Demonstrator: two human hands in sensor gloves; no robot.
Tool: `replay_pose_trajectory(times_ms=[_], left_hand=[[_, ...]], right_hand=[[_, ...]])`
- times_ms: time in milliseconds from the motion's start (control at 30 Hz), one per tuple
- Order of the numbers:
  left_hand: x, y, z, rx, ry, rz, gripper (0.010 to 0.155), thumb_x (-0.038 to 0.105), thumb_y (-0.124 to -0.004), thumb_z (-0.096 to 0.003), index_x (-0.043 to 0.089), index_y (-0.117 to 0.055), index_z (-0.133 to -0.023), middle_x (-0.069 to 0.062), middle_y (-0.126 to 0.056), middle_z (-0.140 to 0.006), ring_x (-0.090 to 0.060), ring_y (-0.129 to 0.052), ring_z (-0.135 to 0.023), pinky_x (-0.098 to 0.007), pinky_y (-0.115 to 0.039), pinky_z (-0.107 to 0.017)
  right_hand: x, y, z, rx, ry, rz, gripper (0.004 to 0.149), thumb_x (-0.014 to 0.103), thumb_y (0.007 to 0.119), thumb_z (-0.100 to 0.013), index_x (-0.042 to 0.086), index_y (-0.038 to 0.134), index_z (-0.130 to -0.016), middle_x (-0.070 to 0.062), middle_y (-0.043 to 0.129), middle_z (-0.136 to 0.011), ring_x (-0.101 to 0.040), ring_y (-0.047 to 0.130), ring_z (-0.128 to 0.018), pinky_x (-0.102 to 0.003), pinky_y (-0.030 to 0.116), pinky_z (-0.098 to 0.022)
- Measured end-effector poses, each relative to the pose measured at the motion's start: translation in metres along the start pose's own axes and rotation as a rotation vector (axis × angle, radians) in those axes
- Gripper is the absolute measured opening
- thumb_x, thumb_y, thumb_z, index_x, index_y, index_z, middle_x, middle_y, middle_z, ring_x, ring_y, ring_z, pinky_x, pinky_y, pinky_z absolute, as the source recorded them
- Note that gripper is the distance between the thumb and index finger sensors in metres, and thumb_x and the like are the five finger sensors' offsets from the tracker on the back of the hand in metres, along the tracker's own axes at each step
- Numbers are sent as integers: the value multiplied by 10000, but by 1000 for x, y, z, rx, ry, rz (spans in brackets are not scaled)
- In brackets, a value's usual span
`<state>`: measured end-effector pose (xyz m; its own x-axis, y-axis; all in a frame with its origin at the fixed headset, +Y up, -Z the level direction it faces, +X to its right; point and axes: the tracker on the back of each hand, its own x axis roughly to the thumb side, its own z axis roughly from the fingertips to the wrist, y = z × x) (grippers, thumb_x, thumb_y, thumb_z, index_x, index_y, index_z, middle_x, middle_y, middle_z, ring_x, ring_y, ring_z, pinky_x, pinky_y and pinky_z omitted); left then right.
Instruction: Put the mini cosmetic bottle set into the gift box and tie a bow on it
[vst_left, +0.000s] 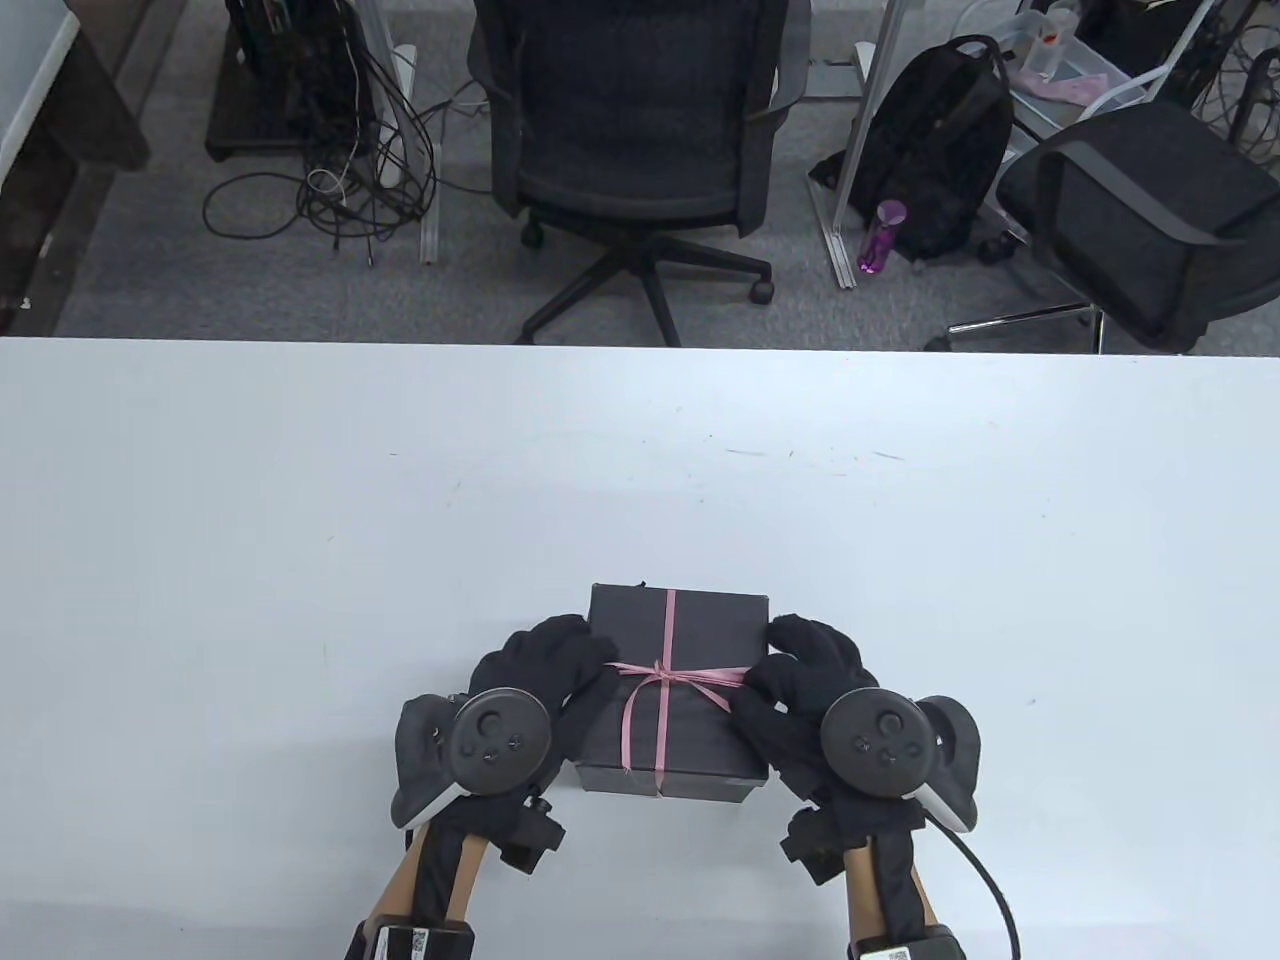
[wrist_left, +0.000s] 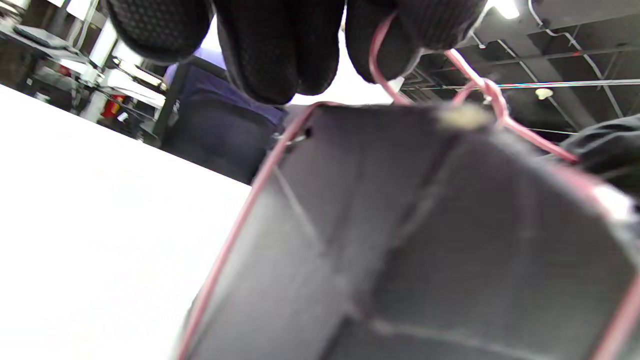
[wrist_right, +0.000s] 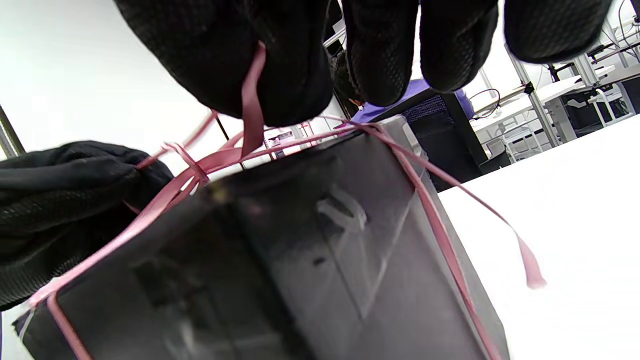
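A closed black gift box (vst_left: 690, 740) sits near the table's front edge with a thin pink ribbon (vst_left: 669, 625) crossed over its lid and knotted at the middle (vst_left: 660, 673). My left hand (vst_left: 598, 668) lies against the box's left side and pinches a strand of ribbon, seen between its fingers (wrist_left: 400, 45) in the left wrist view. My right hand (vst_left: 757, 690) is at the box's right side, its fingers (wrist_right: 280, 85) pinching another strand (wrist_right: 251, 100). A loose ribbon end (wrist_right: 525, 260) hangs off the box. The bottles are hidden.
The white table (vst_left: 300, 560) spreads wide to the left, right and far side of the box. Beyond its far edge stand two office chairs (vst_left: 640, 130), a black backpack (vst_left: 935, 150) and floor cables (vst_left: 340, 170).
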<state>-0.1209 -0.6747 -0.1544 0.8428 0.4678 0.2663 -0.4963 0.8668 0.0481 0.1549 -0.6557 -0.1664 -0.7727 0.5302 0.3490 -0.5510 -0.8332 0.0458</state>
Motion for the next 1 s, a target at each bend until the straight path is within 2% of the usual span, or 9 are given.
replay_pose_trajectory(times_ms=[233, 433, 600, 667, 733, 800, 833, 867, 1000], left_hand=[[-10, -4, 0, 48, 43, 16, 386, 519, -635, -611, 301, -845, -850, -71, -796, -1041, -325, -931, -802, -580, -773, -617], [-14, -6, 0, 91, 64, 17, 396, 507, -651, -613, 238, -886, -785, -62, -834, -1000, -318, -955, -757, -568, -789, -599], [-14, -6, 0, 86, 67, 16, 399, 501, -656, -613, 221, -893, -769, -58, -843, -990, -312, -961, -746, -562, -793, -594], [-14, -5, 0, 81, 74, 10, 396, 500, -651, -614, 228, -887, -780, -59, -841, -991, -312, -962, -744, -561, -794, -593], [-15, -3, -1, 40, 74, 13, 404, 511, -639, -611, 262, -856, -844, -65, -832, -1004, -316, -959, -754, -564, -792, -597], [-14, 1, -1, -31, 91, 9, 493, 541, -618, -611, 272, -777, -992, -87, -798, -1043, -332, -940, -793, -574, -775, -615], [-12, 5, 0, -53, 102, 1, 552, 567, -612, -605, 270, -721, -1057, -102, -776, -1064, -349, -928, -816, -582, -766, -627], [-11, 8, 2, -48, 108, -8, 607, 583, -605, -603, 265, -645, -1118, -111, -764, -1076, -361, -918, -836, -594, -756, -638], [-1, 24, 9, 55, 114, -93, 650, 586, -596, -606, 249, -578, -1161, -138, -726, -1110, -399, -881, -902, -634, -717, -669]], right_hand=[[-2, 1, -1, -51, 16, 2, 307, 183, 826, -532, -109, 879, -453, -310, 730, -966, -602, 642, -868, -765, 590, -567], [-5, 0, -2, -29, 36, -3, 303, 136, 827, -510, -147, 855, -405, -307, 739, -958, -597, 648, -866, -760, 595, -567], [-7, 0, -2, 2, 49, -13, 302, 125, 827, -505, -157, 838, -396, -304, 742, -959, -594, 651, -867, -759, 593, -570], [-7, 0, -2, 16, 48, -2, 305, 152, 822, -526, -143, 832, -451, -311, 739, -964, -598, 652, -866, -761, 594, -569], [-5, -1, -2, 53, 64, 56, 338, 252, 794, -582, -77, 874, -594, -315, 733, -986, -602, 667, -866, -759, 604, -572], [-3, -4, -1, 75, 91, 114, 400, 325, 764, -602, -49, 869, -699, -311, 723, -999, -600, 669, -870, -752, 612, -576], [0, -7, 1, 51, 83, 155, 450, 355, 768, -599, -53, 852, -770, -304, 728, -1000, -594, 680, -869, -746, 622, -575], [2, -9, 2, 34, 84, 169, 487, 372, 774, -595, -59, 830, -813, -303, 729, -1000, -593, 687, -865, -744, 626, -575], [8, -19, 8, -32, 71, 228, 625, 418, 766, -594, -74, 720, -976, -336, 682, -1033, -605, 667, -878, -751, 618, -579]])
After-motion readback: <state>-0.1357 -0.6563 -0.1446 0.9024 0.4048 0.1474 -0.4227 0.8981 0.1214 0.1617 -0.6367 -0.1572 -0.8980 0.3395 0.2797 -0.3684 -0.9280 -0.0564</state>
